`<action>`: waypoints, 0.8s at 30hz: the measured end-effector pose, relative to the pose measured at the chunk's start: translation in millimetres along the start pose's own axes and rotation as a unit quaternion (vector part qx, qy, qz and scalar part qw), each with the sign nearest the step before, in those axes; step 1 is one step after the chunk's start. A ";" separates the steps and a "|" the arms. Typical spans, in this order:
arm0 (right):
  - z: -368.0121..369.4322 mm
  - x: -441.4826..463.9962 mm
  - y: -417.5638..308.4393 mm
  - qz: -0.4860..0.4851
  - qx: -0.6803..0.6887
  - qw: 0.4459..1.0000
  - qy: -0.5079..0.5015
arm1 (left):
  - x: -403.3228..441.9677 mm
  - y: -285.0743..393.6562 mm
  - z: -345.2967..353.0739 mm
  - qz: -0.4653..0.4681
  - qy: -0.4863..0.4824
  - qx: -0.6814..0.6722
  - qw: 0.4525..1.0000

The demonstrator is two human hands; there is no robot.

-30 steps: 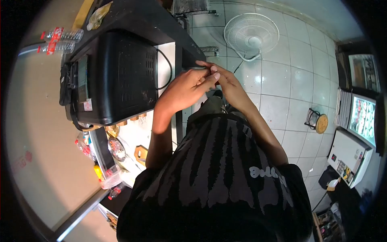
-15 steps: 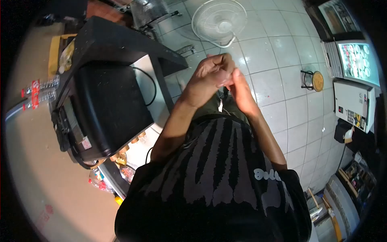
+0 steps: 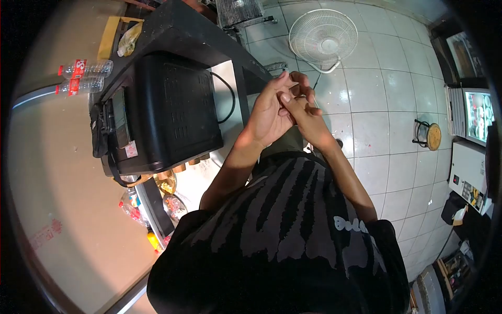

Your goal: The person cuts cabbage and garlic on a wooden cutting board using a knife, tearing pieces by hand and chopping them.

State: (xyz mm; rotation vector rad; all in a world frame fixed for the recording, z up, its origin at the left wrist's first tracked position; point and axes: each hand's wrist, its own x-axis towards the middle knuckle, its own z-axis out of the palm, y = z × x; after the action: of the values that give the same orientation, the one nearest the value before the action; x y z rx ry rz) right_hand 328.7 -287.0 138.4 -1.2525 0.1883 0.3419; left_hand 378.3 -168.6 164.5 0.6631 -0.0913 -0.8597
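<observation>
As your left hand (image 3: pixel 271 118) and right hand (image 3: pixel 309 121) seemingly rub together beside the black machine (image 3: pixel 175 112), their grip impossible to tell, reaching would call for parting them.

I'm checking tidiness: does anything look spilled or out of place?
A small reddish speck on the floor tiles, seen between the right hand and the stool, looks odd against their pale surface; it's too small to identify.

The head-worn camera looked steeply down and forward over a wide, dark-rimmed field: shirt (image 3: pixel 282 225) close at six o'clock, left hand (image 3: pixel 271 116) and right hand (image 3: pixel 310 123) near toward one, white fan (image 3: pixel 328 46) farther off beyond them.
</observation>
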 end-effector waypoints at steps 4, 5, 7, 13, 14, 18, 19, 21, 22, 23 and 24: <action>-21.5 -15.2 1.8 -0.046 0.023 0.998 0.043 | 11.2 -18.8 24.1 0.004 0.022 0.038 0.999; -32.5 -20.8 2.9 -0.062 0.018 0.997 0.052 | 17.9 -30.1 29.9 0.001 0.019 0.041 0.999; -53.5 -43.9 -1.7 -0.050 0.036 0.996 0.069 | 31.7 -55.8 42.4 -0.003 0.009 0.045 0.999; -144.6 -154.9 40.0 -0.151 0.053 0.980 0.114 | 58.2 -167.3 108.5 -0.138 -0.093 -0.080 0.983; -163.5 -181.2 45.4 -0.159 0.057 0.974 0.153 | 64.6 -189.8 115.9 -0.187 -0.163 -0.154 0.956; -204.1 -227.6 104.5 -0.180 0.059 0.950 0.247 | 88.1 -282.2 134.7 -0.270 -0.183 -0.047 0.944; -210.6 -243.3 111.8 -0.202 0.123 0.925 0.297 | 91.7 -305.5 147.4 -0.291 -0.179 -0.030 0.940; -229.9 -270.0 142.1 -0.229 0.193 0.884 0.358 | 98.4 -353.3 162.0 -0.344 -0.210 0.009 0.915; -233.2 -284.3 146.3 -0.240 0.251 0.852 0.393 | 101.0 -374.9 168.4 -0.370 -0.229 0.044 0.899; -180.9 -237.0 143.2 -0.267 0.274 0.813 0.438 | 91.4 -323.6 137.6 -0.388 -0.235 0.055 0.890; -179.6 -235.7 153.7 -0.295 0.305 0.771 0.476 | 89.5 -331.5 139.1 -0.408 -0.250 0.058 0.876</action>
State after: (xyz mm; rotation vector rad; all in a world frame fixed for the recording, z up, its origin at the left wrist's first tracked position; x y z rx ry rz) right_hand 62.5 -451.3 22.2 -0.6637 0.6907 -0.8924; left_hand 168.5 -458.5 68.4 0.5720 -0.3472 -1.8514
